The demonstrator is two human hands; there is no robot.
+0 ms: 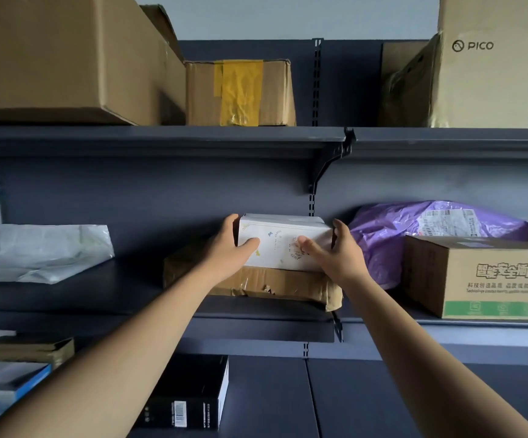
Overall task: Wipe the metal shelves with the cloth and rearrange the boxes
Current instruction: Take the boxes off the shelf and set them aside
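Note:
A small white box (283,240) with a printed pattern sits on top of a flat brown cardboard box (256,284) on the middle dark metal shelf (98,292). My left hand (229,248) grips the white box at its left end, thumb on the front face. My right hand (335,252) grips its right end, thumb also on the front. No cloth is in view.
White plastic bags (41,251) lie left on the same shelf. A purple parcel bag (420,232) and a printed carton (484,276) sit to the right. Large cardboard boxes (240,91) fill the top shelf. A black box (190,393) and a blue box (3,387) lie below.

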